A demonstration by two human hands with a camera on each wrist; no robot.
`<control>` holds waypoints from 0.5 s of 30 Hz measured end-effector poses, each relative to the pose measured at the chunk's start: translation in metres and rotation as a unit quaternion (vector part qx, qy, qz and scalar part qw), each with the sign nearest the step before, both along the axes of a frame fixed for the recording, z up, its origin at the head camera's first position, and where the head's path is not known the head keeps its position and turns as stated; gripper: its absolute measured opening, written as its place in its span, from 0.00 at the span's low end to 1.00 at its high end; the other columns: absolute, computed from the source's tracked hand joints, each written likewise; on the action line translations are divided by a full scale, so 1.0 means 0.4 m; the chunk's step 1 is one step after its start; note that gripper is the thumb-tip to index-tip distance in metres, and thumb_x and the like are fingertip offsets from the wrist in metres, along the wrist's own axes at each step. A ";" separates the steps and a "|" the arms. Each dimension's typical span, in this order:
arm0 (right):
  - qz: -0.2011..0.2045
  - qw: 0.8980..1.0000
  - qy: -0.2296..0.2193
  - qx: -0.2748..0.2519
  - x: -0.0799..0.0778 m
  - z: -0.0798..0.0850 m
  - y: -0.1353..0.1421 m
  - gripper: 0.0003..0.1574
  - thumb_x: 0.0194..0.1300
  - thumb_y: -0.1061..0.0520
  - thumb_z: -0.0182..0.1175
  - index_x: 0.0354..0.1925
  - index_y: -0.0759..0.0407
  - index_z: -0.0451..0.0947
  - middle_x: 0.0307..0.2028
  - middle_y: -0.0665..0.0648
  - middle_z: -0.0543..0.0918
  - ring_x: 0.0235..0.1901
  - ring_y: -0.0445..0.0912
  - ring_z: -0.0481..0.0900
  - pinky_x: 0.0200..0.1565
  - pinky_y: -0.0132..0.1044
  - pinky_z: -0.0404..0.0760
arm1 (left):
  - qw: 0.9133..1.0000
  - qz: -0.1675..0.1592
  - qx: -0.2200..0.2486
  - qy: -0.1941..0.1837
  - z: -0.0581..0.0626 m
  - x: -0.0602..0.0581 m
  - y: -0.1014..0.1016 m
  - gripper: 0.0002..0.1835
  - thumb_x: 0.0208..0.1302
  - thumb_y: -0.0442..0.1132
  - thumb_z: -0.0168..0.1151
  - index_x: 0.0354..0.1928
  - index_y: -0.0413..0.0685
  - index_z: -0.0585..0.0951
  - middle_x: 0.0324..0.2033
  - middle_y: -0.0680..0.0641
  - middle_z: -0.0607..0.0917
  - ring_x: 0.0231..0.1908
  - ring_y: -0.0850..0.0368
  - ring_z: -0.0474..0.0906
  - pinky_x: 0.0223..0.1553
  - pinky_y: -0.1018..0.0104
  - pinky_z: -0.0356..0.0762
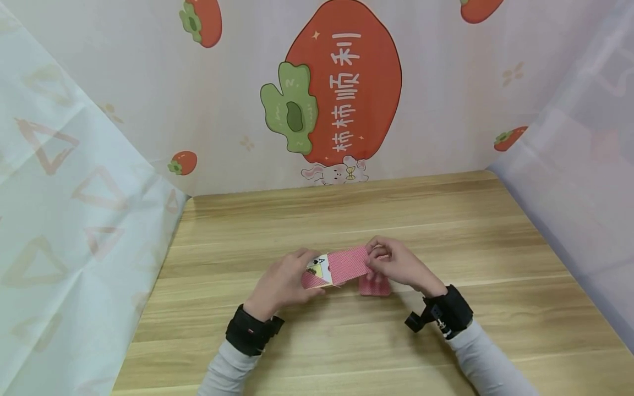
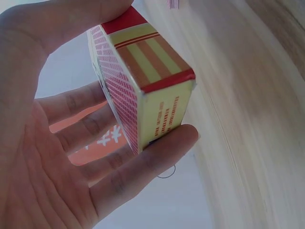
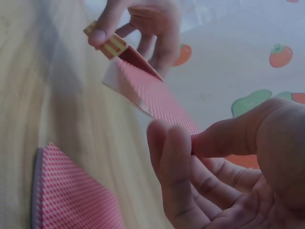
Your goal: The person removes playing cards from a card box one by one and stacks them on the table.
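My left hand point(image 1: 284, 279) grips a red and cream playing-card box point(image 1: 319, 270) printed with an ace of spades, thumb on one narrow side and fingers on the other. From the box's open end a red-patterned playing card point(image 1: 348, 263) stretches rightward, partly inside it. The far end of that card is pinched between thumb and fingers of my right hand point(image 1: 398, 265). A pale flap point(image 3: 126, 90) shows beside the card at the box mouth in the right wrist view. Below the right hand, a stack of red-backed cards point(image 1: 375, 286) lies on the table.
The wood-grain table point(image 1: 317, 352) runs back to a pale curtain point(image 1: 451, 99) printed with persimmons. More curtains hang at the left point(image 1: 74, 220) and right point(image 1: 589, 176) sides. Each wrist wears a black strap with a small camera.
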State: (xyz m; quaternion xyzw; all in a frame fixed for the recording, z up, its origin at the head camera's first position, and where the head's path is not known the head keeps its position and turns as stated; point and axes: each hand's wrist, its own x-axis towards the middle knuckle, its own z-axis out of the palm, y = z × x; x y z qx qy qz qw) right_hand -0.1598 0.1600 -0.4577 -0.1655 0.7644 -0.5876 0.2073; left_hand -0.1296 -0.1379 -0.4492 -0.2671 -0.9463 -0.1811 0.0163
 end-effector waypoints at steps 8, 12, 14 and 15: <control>-0.057 0.997 0.036 0.022 -0.030 0.006 0.045 0.11 0.68 0.57 0.64 0.46 0.61 0.80 0.38 0.63 0.84 0.36 0.64 0.82 0.35 0.47 0.83 | 1.000 0.008 0.000 0.002 0.001 -0.003 -0.009 0.42 0.45 0.58 0.80 0.63 0.54 0.76 0.54 0.51 0.83 0.46 0.59 0.79 0.45 0.62 0.79; -0.078 0.996 0.028 0.025 -0.051 -0.014 0.063 0.12 0.67 0.56 0.66 0.46 0.61 0.82 0.38 0.63 0.85 0.35 0.59 0.84 0.36 0.48 0.84 | 1.000 0.009 -0.004 0.003 0.001 -0.005 -0.009 0.42 0.45 0.58 0.80 0.62 0.55 0.76 0.55 0.51 0.83 0.46 0.59 0.79 0.45 0.63 0.79; -0.084 0.996 0.019 0.031 -0.058 -0.028 0.070 0.12 0.67 0.56 0.66 0.45 0.62 0.83 0.39 0.64 0.85 0.34 0.55 0.84 0.37 0.47 0.85 | 1.000 0.007 -0.008 0.004 0.000 -0.005 -0.008 0.41 0.45 0.59 0.80 0.62 0.55 0.77 0.55 0.51 0.83 0.47 0.59 0.80 0.46 0.63 0.79; -0.086 0.996 0.016 0.035 -0.061 -0.035 0.073 0.12 0.67 0.57 0.66 0.45 0.63 0.83 0.38 0.63 0.85 0.34 0.54 0.84 0.36 0.46 0.85 | 1.000 0.006 -0.010 0.003 0.000 -0.005 -0.007 0.41 0.45 0.59 0.79 0.62 0.55 0.77 0.55 0.51 0.83 0.48 0.59 0.80 0.47 0.63 0.79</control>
